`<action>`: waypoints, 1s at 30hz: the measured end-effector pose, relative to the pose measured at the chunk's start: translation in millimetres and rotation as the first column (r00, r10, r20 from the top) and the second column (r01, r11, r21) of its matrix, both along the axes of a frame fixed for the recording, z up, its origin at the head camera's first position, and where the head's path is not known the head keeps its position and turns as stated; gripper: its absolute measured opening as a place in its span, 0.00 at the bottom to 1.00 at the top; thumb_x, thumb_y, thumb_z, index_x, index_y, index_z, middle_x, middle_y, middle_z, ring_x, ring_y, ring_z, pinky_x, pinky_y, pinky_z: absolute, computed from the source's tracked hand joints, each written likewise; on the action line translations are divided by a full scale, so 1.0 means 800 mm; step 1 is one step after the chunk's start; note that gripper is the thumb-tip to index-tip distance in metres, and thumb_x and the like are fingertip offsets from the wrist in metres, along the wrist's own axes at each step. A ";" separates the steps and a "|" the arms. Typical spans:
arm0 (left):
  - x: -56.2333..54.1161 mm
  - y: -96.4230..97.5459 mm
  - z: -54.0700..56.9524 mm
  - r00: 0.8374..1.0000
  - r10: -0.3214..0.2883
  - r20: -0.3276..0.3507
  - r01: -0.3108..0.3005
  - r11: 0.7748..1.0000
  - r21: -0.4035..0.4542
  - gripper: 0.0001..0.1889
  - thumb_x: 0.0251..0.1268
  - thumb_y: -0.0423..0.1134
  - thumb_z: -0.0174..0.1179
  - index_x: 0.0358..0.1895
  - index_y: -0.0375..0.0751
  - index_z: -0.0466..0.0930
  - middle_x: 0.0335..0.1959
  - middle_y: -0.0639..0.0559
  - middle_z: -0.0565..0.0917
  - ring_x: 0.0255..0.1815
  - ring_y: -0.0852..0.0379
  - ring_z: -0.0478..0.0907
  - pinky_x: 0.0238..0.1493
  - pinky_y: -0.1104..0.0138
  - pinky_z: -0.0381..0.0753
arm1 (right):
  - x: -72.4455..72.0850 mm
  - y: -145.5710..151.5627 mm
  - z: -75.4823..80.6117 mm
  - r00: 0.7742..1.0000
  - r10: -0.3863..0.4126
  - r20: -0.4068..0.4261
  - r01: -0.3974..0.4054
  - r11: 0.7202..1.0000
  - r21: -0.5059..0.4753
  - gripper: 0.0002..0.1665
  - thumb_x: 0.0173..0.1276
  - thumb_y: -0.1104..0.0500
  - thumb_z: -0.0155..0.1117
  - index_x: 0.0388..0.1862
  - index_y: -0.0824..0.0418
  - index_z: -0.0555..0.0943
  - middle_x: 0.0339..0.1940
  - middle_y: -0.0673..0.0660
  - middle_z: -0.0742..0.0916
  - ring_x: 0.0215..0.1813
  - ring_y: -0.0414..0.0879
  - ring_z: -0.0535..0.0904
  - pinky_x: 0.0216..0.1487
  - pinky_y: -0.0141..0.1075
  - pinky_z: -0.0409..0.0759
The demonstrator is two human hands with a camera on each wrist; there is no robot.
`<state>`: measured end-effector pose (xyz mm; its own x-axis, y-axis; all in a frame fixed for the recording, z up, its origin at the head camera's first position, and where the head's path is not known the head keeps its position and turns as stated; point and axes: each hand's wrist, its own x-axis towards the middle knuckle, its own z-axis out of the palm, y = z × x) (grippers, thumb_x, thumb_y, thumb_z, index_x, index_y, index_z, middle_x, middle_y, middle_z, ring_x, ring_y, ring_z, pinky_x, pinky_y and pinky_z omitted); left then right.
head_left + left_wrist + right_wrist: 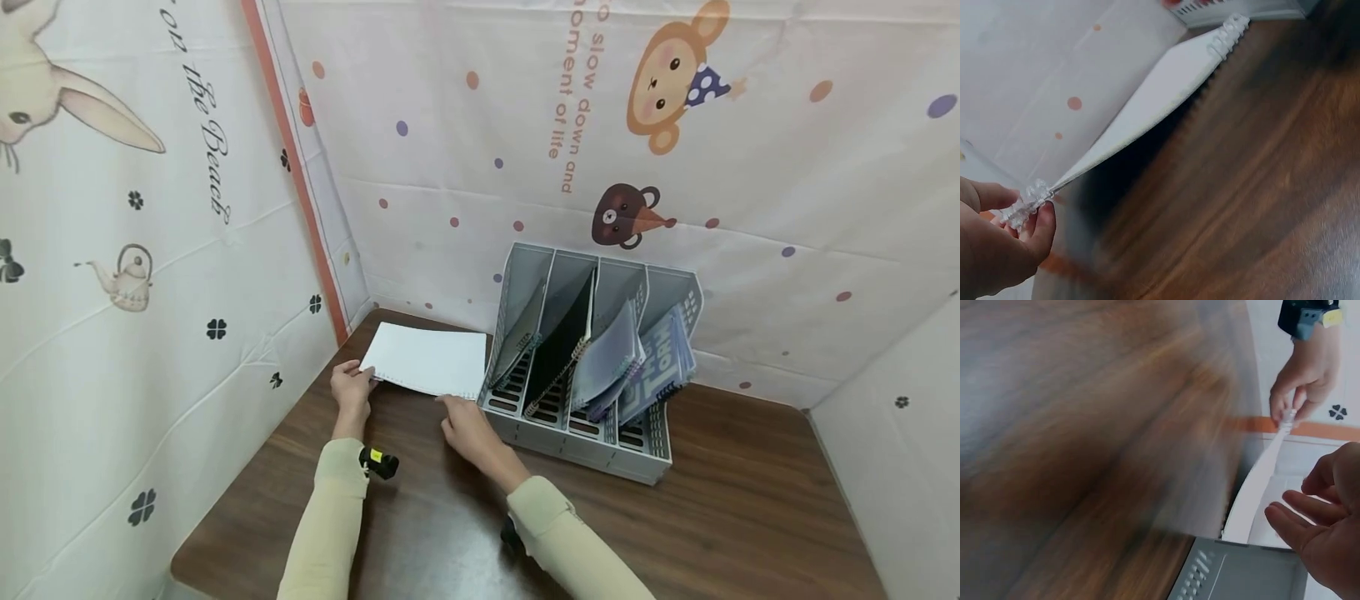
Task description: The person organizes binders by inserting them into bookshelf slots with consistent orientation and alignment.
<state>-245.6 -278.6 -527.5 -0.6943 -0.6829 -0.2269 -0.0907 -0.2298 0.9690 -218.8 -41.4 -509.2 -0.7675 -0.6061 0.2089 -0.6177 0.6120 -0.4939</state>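
Note:
A white spiral-bound notebook [429,358] lies at the back left of the wooden table, its near edge lined with clear binding rings. At its near left corner my left hand [351,392] pinches the rings between thumb and fingers. In the left wrist view that held end of the notebook [1147,109] is lifted off the table and the sheets sag. My right hand [474,433] hovers by the near right corner. The right wrist view has its fingers [1288,528] loosely bent, with nothing between them and the thumb.
Right of the notebook stands a grey file rack [585,454] with upright dividers. Its slots hold a dark notebook [558,350], a pale lilac notebook [603,354] and a blue lettered notebook [658,367], among others. Printed cloth walls [420,250] border the table [750,500].

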 end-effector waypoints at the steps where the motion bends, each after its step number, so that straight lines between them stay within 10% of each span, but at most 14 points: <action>1: -0.001 0.000 0.001 1.000 0.005 -0.015 -0.005 1.000 0.014 0.24 0.69 0.22 0.58 0.66 0.26 0.66 0.47 0.44 0.70 0.45 0.52 0.76 0.59 0.53 0.80 | -0.004 -0.005 0.000 1.000 -0.004 0.007 0.004 1.000 -0.001 0.24 0.72 0.71 0.56 0.66 0.67 0.77 0.61 0.63 0.84 0.49 0.51 0.85 0.55 0.43 0.82; 7: -0.005 0.004 0.018 0.995 -0.058 -0.078 0.068 0.990 0.122 0.25 0.70 0.25 0.57 0.68 0.22 0.67 0.52 0.40 0.74 0.48 0.54 0.79 0.60 0.60 0.79 | -0.023 -0.030 0.002 0.997 -0.075 0.033 0.074 0.997 0.018 0.26 0.72 0.70 0.55 0.69 0.67 0.74 0.64 0.64 0.82 0.38 0.50 0.84 0.44 0.41 0.83; 13: 0.002 0.009 0.050 0.986 -0.080 -0.144 0.105 0.978 0.181 0.19 0.69 0.26 0.57 0.61 0.25 0.71 0.47 0.43 0.77 0.42 0.59 0.83 0.55 0.63 0.82 | -0.034 -0.046 0.012 0.992 -0.115 0.056 0.114 0.993 0.020 0.28 0.75 0.65 0.58 0.72 0.67 0.71 0.68 0.63 0.80 0.63 0.55 0.81 0.57 0.45 0.82; 17: 0.006 0.023 0.074 0.975 -0.104 -0.198 0.142 0.971 0.192 0.13 0.69 0.26 0.57 0.54 0.29 0.73 0.44 0.44 0.77 0.38 0.59 0.83 0.52 0.63 0.83 | -0.038 -0.051 0.021 0.986 -0.148 0.073 0.149 0.989 -0.008 0.30 0.76 0.63 0.60 0.73 0.69 0.69 0.67 0.65 0.80 0.61 0.57 0.82 0.56 0.45 0.82; 30: 0.018 0.087 0.138 0.907 -0.243 -0.343 0.252 0.968 -0.021 0.09 0.66 0.23 0.61 0.47 0.21 0.77 0.43 0.38 0.79 0.34 0.56 0.86 0.43 0.62 0.87 | -0.051 -0.046 0.043 0.965 -0.257 -0.062 0.250 0.964 -0.094 0.15 0.75 0.63 0.61 0.58 0.66 0.80 0.41 0.66 0.90 0.40 0.58 0.88 0.35 0.47 0.84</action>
